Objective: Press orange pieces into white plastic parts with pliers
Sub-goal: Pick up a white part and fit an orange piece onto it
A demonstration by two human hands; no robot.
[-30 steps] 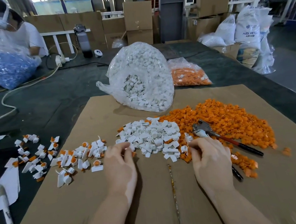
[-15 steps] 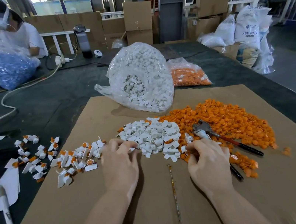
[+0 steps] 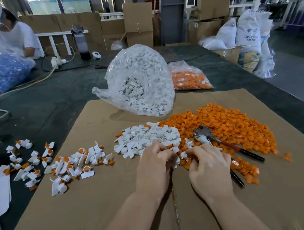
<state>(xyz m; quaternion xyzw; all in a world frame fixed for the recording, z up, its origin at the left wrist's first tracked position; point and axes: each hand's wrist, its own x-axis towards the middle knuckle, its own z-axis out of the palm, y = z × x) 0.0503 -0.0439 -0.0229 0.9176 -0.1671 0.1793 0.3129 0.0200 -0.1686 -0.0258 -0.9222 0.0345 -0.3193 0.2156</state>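
A flat brown cardboard sheet (image 3: 85, 225) covers the dark table, with a clear plastic bag of white parts (image 3: 142, 84) at its far edge and a wide heap of small orange plastic pieces (image 3: 234, 127) on its right half. A smaller pile of loose white plastic parts (image 3: 143, 139) touches that heap's left side, and the red-and-black-handled metal pliers (image 3: 221, 142) lie untouched on the orange heap. Both hands meet at the piles' near edge: the left hand (image 3: 153, 169) has its fingers curled around white parts, while the right hand (image 3: 208, 165) is curled too, fingertips hidden, so I cannot tell what it grips.
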